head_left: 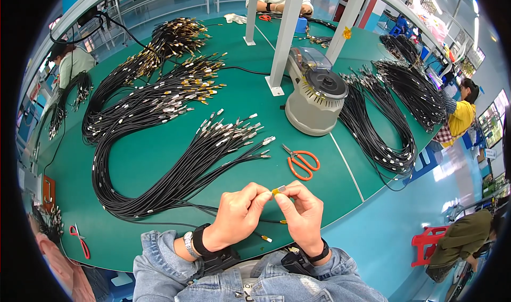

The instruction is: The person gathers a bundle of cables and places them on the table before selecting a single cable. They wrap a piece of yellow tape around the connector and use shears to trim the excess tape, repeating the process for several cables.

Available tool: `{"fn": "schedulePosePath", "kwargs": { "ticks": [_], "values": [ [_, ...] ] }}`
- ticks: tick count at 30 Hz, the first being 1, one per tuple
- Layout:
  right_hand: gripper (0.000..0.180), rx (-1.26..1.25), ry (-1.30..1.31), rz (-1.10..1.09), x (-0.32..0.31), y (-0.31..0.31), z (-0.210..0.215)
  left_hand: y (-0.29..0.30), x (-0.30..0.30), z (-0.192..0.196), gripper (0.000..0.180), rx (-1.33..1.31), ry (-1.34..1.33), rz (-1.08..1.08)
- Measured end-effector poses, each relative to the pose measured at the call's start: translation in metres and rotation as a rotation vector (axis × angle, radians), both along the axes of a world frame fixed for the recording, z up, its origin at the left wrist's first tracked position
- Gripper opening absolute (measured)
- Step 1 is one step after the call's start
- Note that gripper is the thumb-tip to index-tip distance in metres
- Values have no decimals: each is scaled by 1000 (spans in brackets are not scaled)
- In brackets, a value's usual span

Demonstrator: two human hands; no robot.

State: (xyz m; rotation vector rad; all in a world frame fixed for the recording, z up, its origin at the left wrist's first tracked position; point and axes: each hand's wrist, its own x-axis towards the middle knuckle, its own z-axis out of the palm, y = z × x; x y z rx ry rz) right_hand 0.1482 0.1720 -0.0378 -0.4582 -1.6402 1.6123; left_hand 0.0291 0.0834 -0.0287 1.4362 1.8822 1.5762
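In front of me, just above the green table [340, 179], a small cable connector [281, 188] with a metal end and yellow tape is pinched between both hands. My left hand [238, 212] grips it from the left, thumb and forefinger closed. On the other side my right hand [304, 217] is also closed on it, thumb against the tape. Fingers hide part of the connector. Below the hands lies a loose cable end [266, 238] with a yellow-wrapped tip. Orange-handled snips [302, 165] rest on the table beyond my right hand.
A large bundle of black cables [183, 184] curves across the left of the table, with more cable bundles [377, 126] at right. A grey tape dispenser [315, 102] stands by white frame posts [285, 41]. Red-handled scissors [81, 242] lie far left. Several people work around.
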Motion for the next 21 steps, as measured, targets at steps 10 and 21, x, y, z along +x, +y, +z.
{"fn": "schedulePosePath", "kwargs": {
  "ticks": [10,21],
  "values": [
    [5,23,-46,-21,2,-1,2,2,2,5,12,67,46,32],
    [8,10,-19,-69,0,-1,2,-1,-7,3,19,-56,-379,-197]
  ]
}}
